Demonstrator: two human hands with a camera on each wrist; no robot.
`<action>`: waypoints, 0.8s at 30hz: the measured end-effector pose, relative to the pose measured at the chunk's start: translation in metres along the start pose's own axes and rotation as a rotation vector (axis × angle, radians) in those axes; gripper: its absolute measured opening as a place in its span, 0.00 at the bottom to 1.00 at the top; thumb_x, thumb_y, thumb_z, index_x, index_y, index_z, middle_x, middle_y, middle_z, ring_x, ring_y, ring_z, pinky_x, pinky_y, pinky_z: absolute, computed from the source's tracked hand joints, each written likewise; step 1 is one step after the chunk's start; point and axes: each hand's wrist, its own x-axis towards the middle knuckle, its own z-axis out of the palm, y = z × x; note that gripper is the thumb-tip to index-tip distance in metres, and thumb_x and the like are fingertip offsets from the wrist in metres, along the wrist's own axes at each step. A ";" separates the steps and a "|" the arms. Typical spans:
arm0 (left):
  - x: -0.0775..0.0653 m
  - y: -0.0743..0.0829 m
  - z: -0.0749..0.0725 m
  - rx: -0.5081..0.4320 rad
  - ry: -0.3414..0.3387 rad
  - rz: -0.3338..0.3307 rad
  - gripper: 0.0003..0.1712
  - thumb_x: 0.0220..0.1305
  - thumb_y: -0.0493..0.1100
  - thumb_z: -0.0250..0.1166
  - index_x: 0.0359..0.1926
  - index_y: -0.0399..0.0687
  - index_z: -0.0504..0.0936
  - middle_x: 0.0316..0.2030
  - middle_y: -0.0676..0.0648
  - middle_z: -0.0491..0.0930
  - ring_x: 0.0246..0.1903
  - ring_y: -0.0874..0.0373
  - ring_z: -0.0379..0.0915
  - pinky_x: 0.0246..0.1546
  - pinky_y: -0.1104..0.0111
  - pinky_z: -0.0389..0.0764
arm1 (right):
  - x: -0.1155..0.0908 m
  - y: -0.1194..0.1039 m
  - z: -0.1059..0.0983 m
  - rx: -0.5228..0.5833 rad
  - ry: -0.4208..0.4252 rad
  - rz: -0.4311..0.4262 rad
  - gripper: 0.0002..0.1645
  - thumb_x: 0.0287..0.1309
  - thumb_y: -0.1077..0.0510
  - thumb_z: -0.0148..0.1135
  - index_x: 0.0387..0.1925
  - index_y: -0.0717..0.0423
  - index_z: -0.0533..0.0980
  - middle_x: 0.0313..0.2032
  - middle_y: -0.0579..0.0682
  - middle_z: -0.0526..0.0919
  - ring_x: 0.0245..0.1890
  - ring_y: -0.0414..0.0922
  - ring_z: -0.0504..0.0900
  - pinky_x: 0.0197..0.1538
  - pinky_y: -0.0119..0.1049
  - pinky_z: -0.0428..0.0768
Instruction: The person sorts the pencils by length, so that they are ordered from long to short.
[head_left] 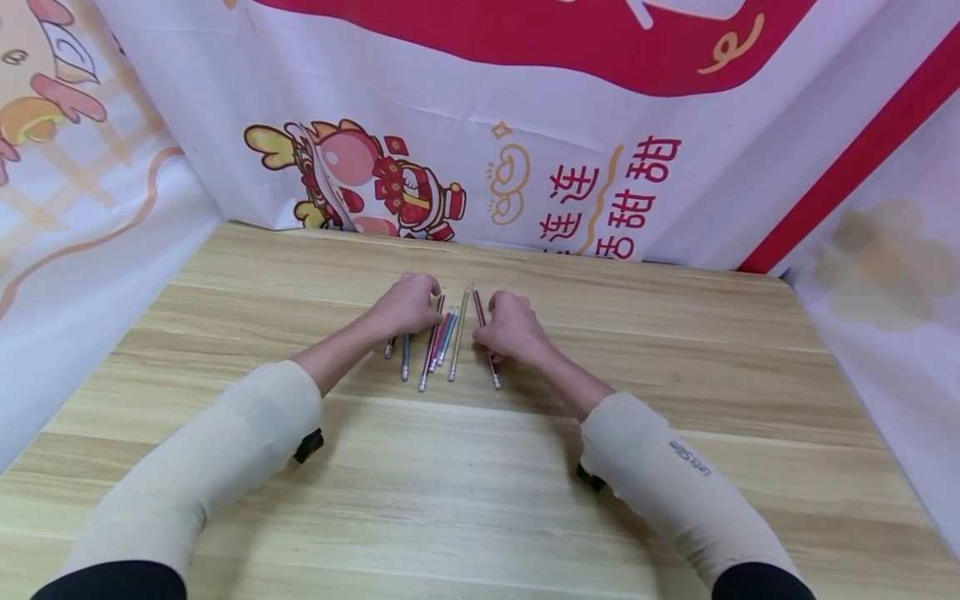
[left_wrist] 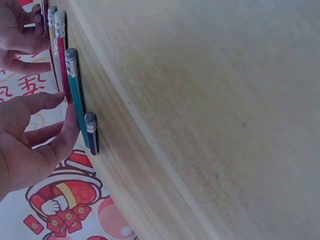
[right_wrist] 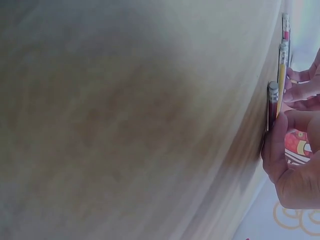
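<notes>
Several pencils with eraser ends lie roughly side by side on the table, erasers toward me. In the head view my left hand (head_left: pixel 411 304) reaches over the left ones, and its thumb and finger pinch a dark red pencil (head_left: pixel 430 358). A teal pencil (left_wrist: pixel 75 95) and a short dark blue pencil (left_wrist: pixel 91 132) lie beside those fingers in the left wrist view. My right hand (head_left: pixel 513 327) pinches the rightmost dark red pencil (head_left: pixel 480 307), whose eraser end (right_wrist: pixel 273 89) shows above the fingertips in the right wrist view. Between the hands lies a gold-yellow pencil (head_left: pixel 459 337).
The pencils lie on a light wood-grain table (head_left: pixel 465 483), toward its far side. Behind it hangs a white and red printed cloth (head_left: pixel 465 92), with cartoon figures and writing. More cloth hangs at the left and right sides.
</notes>
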 end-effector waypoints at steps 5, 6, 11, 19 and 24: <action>0.002 0.002 0.001 -0.010 -0.005 -0.017 0.15 0.65 0.37 0.70 0.49 0.31 0.83 0.42 0.37 0.83 0.30 0.53 0.75 0.29 0.68 0.79 | 0.001 0.004 -0.003 0.023 -0.005 0.007 0.30 0.58 0.65 0.72 0.60 0.70 0.72 0.28 0.57 0.84 0.17 0.44 0.82 0.23 0.36 0.87; 0.003 0.003 0.002 -0.009 -0.007 -0.021 0.12 0.65 0.37 0.70 0.46 0.33 0.83 0.39 0.38 0.82 0.29 0.54 0.74 0.27 0.69 0.78 | 0.001 0.005 -0.003 0.033 -0.008 0.013 0.29 0.59 0.65 0.72 0.59 0.69 0.72 0.29 0.57 0.84 0.17 0.44 0.82 0.23 0.36 0.88; 0.005 0.004 0.003 -0.006 -0.019 -0.040 0.06 0.66 0.35 0.69 0.33 0.38 0.80 0.28 0.44 0.77 0.22 0.58 0.71 0.20 0.72 0.72 | -0.003 0.009 -0.009 0.084 -0.012 0.025 0.27 0.60 0.64 0.71 0.58 0.66 0.72 0.31 0.57 0.84 0.19 0.45 0.82 0.25 0.37 0.88; 0.008 0.007 0.003 -0.056 -0.044 -0.084 0.05 0.64 0.29 0.65 0.32 0.37 0.78 0.28 0.43 0.77 0.17 0.60 0.74 0.18 0.73 0.82 | -0.012 0.014 -0.021 0.131 -0.026 0.000 0.24 0.61 0.64 0.69 0.57 0.65 0.72 0.30 0.57 0.86 0.19 0.45 0.82 0.26 0.37 0.88; 0.008 0.008 0.003 -0.066 -0.026 -0.099 0.08 0.63 0.29 0.65 0.28 0.37 0.76 0.24 0.44 0.76 0.14 0.61 0.74 0.16 0.73 0.81 | -0.017 0.020 -0.027 0.142 -0.031 -0.009 0.24 0.61 0.64 0.68 0.57 0.65 0.72 0.31 0.58 0.87 0.19 0.44 0.82 0.26 0.36 0.88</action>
